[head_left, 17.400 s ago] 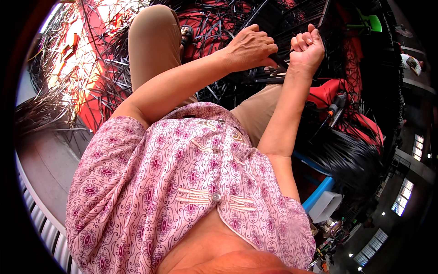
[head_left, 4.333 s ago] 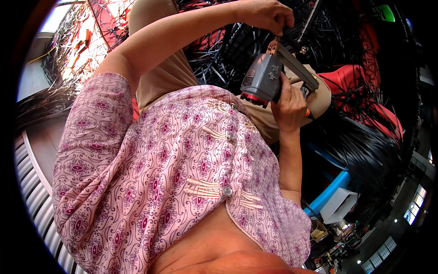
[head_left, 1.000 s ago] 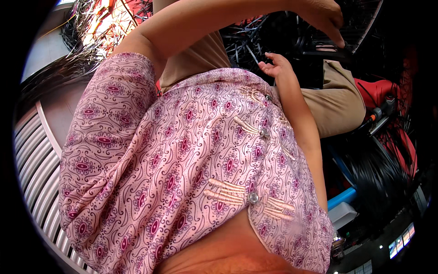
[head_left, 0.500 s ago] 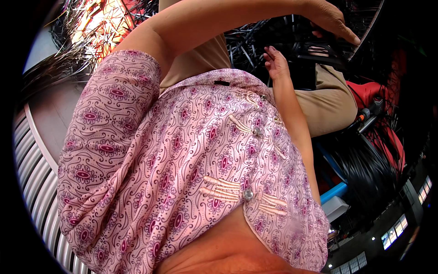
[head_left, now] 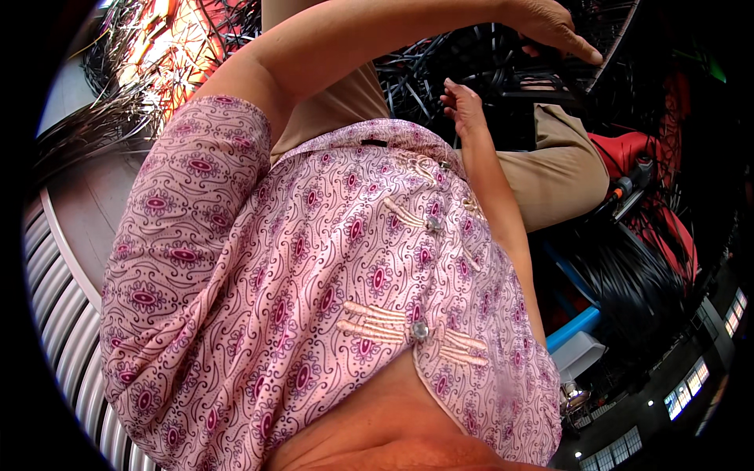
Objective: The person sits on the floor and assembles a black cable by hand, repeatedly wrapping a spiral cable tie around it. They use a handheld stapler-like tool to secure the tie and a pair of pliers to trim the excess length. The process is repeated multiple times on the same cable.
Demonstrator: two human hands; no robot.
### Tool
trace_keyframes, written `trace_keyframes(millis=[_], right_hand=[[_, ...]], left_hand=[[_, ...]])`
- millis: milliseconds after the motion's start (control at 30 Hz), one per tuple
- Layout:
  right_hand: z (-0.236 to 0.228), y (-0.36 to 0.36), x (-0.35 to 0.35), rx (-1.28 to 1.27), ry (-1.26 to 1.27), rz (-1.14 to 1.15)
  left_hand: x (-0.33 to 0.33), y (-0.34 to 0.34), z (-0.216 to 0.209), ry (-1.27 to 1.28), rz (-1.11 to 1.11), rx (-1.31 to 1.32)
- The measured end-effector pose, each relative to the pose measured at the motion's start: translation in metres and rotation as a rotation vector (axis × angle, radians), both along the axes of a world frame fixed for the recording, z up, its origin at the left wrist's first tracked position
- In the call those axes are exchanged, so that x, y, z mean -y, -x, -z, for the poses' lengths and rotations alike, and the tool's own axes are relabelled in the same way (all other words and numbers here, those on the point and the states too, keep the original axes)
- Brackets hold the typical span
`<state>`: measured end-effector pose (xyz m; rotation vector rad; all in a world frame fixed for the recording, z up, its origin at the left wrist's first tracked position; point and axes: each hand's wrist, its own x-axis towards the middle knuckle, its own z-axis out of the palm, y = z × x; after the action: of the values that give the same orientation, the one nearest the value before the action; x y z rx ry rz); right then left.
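My left arm reaches across to the upper right. My left hand [head_left: 556,30] bends over a dark piece woven from black strips [head_left: 609,35], one finger stretched along its edge and the other fingers partly hidden behind the hand. Lower and to the left, my right hand [head_left: 465,108] is raised beside the woven work, its fingers loosely bent and apart. I can make out nothing in it. Between and behind the hands lies a tangle of loose black strips [head_left: 416,74], in shadow.
More strips [head_left: 118,71] heap at the upper left in bright light. A ridged grey metal surface [head_left: 59,294] curves along the left. At the right are a red object [head_left: 624,153], a dark tool with an orange band [head_left: 628,188], a bundle of black strips [head_left: 628,271] and a blue bar [head_left: 575,328].
The view has shifted slightly. My left hand sits a little higher and further left, still at the woven piece. My right hand keeps nearly the same place, its fingers slightly more bent.
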<state>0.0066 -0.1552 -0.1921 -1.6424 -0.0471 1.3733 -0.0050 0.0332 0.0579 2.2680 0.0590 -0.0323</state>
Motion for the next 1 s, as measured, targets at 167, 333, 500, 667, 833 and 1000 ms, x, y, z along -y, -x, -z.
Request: trace_keyframes(millis=[167, 333, 500, 667, 833, 1000], right_hand=[[0.016, 0.002, 0.005, 0.022, 0.309, 0.229], [0.021, 0.005, 0.001, 0.214, 0.166, 0.069], [0.003, -0.01, 0.002, 0.167, -0.101, 0.1], [-0.101, -0.007, 0.014, 0.233, -0.278, 0.153], [-0.161, 0.014, 0.059, 0.44, -0.436, 0.138], [-0.201, 0.025, 0.07, 0.982, -0.429, 0.019]], left_hand=[[0.001, -0.006, 0.005, -0.075, 0.02, 0.018], [-0.008, -0.015, 0.019, -0.167, 0.127, 0.1], [0.006, -0.002, -0.013, 0.09, -0.005, -0.132], [-0.004, -0.005, 0.006, 0.319, -0.09, 0.026], [-0.004, -0.009, 0.007, 0.438, -0.125, 0.002], [-0.006, -0.002, -0.001, 0.451, -0.089, 0.056]])
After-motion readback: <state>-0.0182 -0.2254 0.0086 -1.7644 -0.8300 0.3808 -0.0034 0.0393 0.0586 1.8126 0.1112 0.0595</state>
